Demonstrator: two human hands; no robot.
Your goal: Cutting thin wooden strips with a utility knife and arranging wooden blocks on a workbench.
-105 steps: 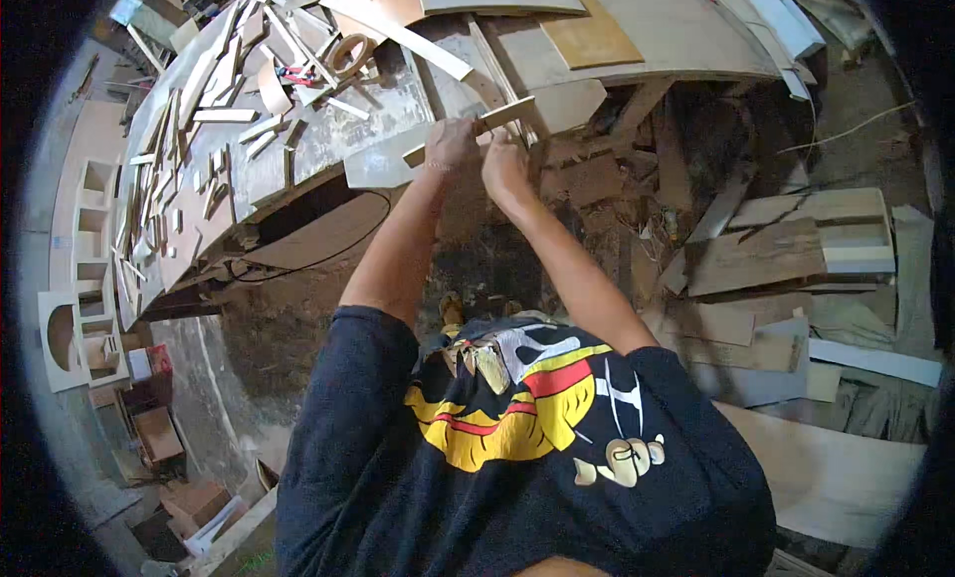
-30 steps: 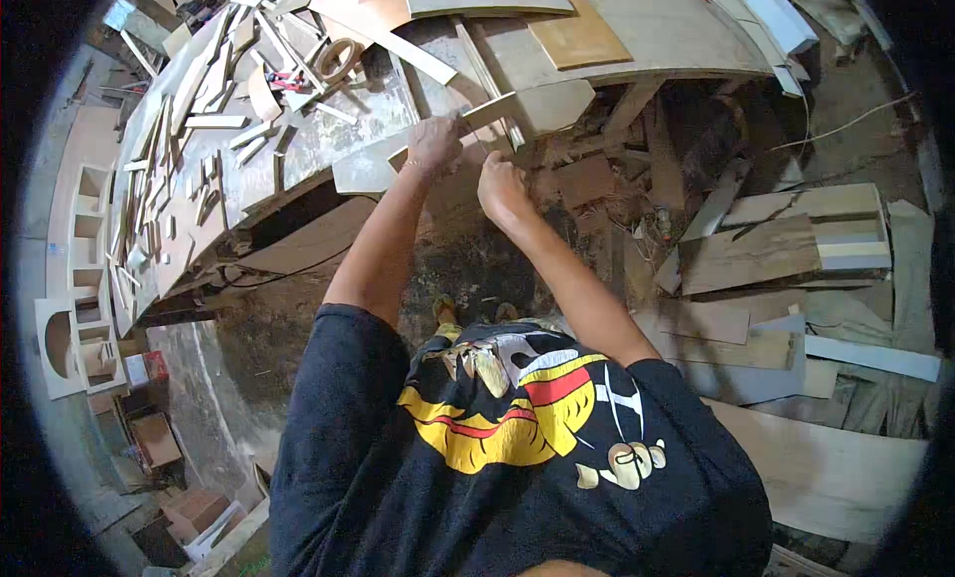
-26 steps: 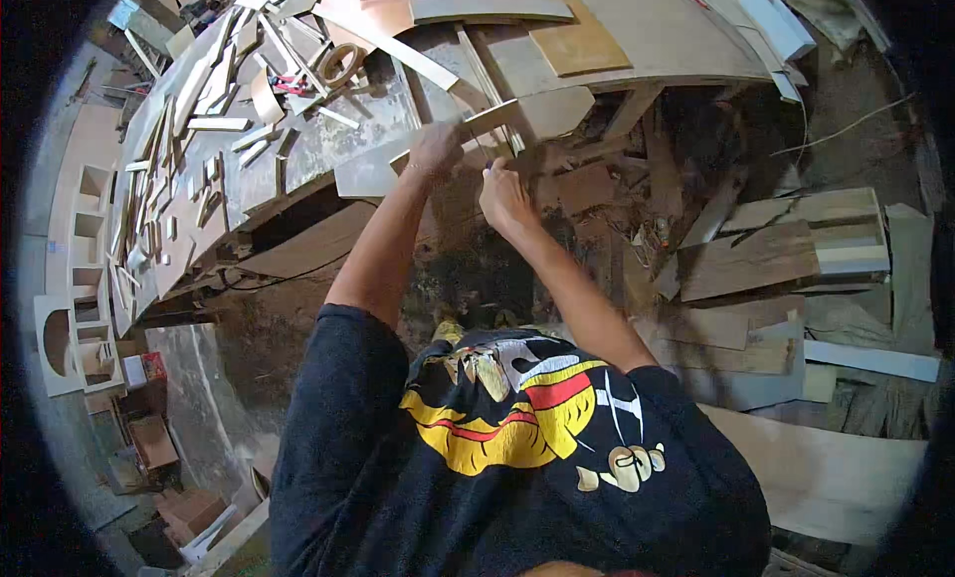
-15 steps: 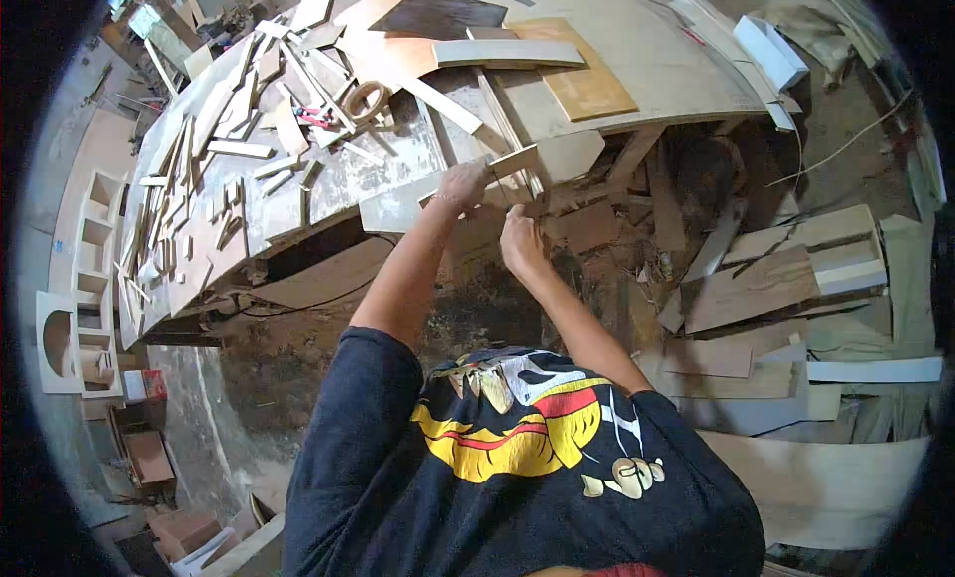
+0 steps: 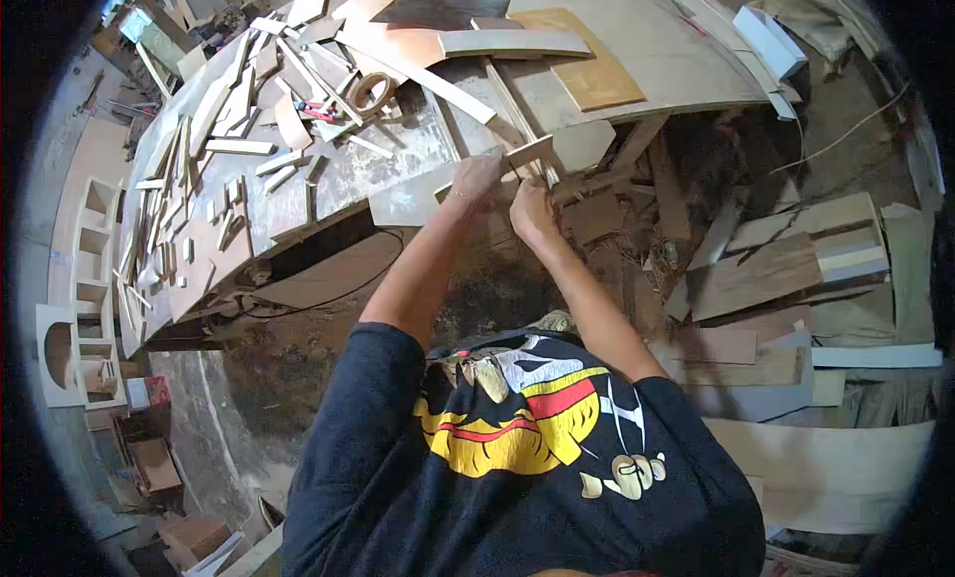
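Observation:
My left hand (image 5: 479,177) is closed over a short wooden strip (image 5: 530,152) at the front edge of the workbench, and presses it down. The strip's far end sticks out to the right of my fingers. Just below that end, my right hand (image 5: 534,211) is closed in a fist. Whatever it grips is too small and hidden to name. Under the strip lie a pale flat board (image 5: 403,195) and a long narrow batten (image 5: 509,101) running away from me. A rounded board end (image 5: 585,145) shows to the right of my hands.
Wood offcuts (image 5: 241,147), a tape roll (image 5: 372,96) and red-handled pliers (image 5: 316,110) litter the bench's left side. A yellowish panel (image 5: 595,72) lies at the back. Stacked boards (image 5: 761,274) stand low on the right; a white shelf frame (image 5: 92,279) is at far left.
My right hand has moved forward, close up to the wooden strip and my left hand. The left hand keeps its hold on the strip. The whole view has shifted slightly.

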